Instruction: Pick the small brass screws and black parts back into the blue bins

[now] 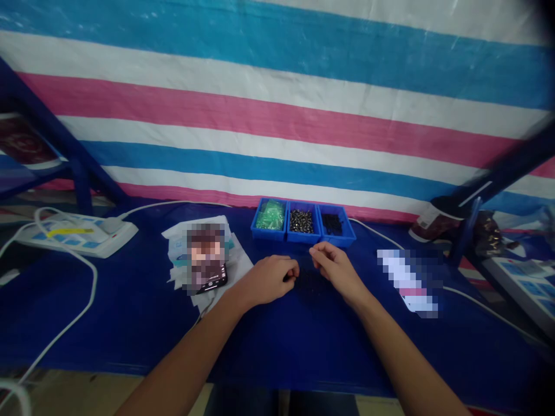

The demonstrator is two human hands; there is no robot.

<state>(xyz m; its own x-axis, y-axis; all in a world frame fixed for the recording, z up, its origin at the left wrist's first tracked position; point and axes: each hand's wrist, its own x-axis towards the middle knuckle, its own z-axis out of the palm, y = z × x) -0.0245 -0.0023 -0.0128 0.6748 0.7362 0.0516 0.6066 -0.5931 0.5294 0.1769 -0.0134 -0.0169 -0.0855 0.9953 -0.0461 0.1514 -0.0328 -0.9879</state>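
Three blue bins stand side by side at the back of the blue table. The left bin holds green pieces [271, 215], the middle one small metallic parts [302, 221], the right one black pieces [332, 223]. My left hand [272, 278] is in front of the left bin, its fingers curled together; whatever they hold is too small to see. My right hand [335, 267] is just before the right bin, thumb and fingertips pinched on something I cannot make out. Between the hands, small dark pieces [310, 281] lie scattered on the table.
A phone [212, 278] rests on papers [238, 254] at the left, and another lit, blurred phone [410, 286] lies right. Power strips [104, 245] [524, 277] with white cables sit at both sides. A dark cup [433, 221] stands back right, near a blue frame post.
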